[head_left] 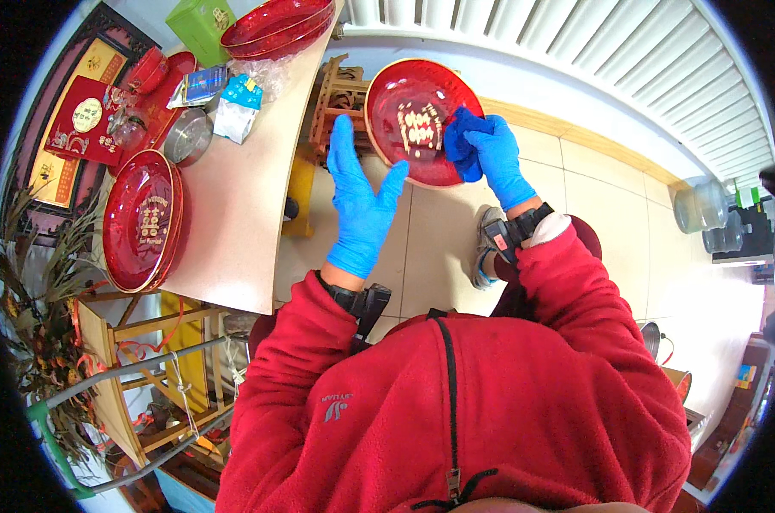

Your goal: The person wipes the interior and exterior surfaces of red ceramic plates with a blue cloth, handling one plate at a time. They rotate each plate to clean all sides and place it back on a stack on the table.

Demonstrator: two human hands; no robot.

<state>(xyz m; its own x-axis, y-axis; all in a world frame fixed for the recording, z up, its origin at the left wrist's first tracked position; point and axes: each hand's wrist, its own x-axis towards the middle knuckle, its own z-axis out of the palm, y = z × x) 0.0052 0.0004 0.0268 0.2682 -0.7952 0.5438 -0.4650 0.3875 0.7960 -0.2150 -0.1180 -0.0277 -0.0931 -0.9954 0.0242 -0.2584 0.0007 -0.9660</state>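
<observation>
A round red plate (404, 103) with gold markings at its middle is held up in front of me, above the tiled floor. My left hand (359, 205), in a blue glove, supports the plate from its left edge, fingers stretched flat behind it. My right hand (496, 158), also in a blue glove, presses a dark blue cloth (461, 141) against the plate's right side. Both arms wear red sleeves with a black strap at each wrist.
A beige table (233, 205) at my left carries a stack of red plates (141, 221), more red plates (276, 24) at its far end, a metal bowl (187, 137), a green box (201, 26) and small packets. A wooden stand (340, 98) sits behind the plate. Clear jars (704, 209) stand at right.
</observation>
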